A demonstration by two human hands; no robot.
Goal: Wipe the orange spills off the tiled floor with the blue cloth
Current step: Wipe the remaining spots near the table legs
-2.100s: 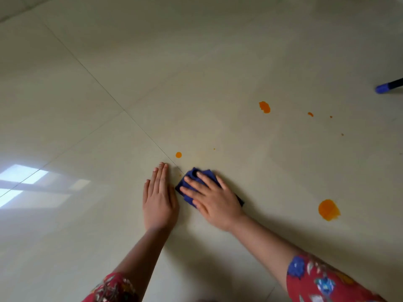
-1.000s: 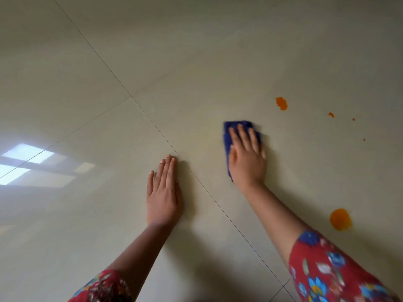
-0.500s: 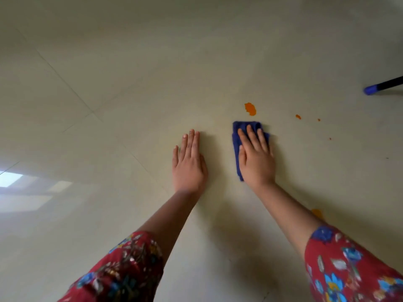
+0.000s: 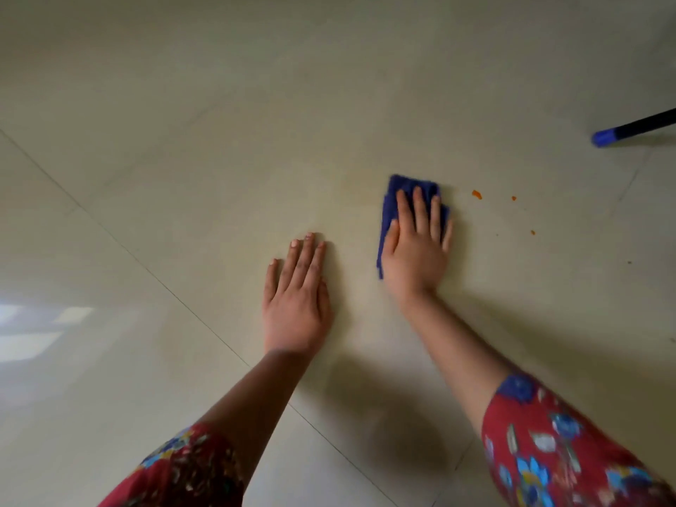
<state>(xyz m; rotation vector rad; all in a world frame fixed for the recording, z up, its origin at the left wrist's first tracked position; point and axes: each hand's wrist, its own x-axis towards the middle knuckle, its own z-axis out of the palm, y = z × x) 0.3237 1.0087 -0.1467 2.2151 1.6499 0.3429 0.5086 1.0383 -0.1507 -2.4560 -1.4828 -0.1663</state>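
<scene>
1. One blue cloth [image 4: 397, 188] lies on the tiled floor [image 4: 219, 140]; three small orange spills [image 4: 476, 194] lie near its right side.
2. Right hand [image 4: 415, 250]: fingers straight, pressing the cloth flat.
3. Left hand [image 4: 296, 305]: flat on the floor, fingers straight, holding nothing.

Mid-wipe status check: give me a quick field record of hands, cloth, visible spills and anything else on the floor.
left hand: flat on the tiled floor, fingers straight, holding nothing
right hand: flat on the blue cloth, pressing it down
blue cloth: folded, far edge showing beyond the hand
orange spills: three small spots right of the cloth, not touching it
other: blue-tipped dark pole at the right edge
</scene>
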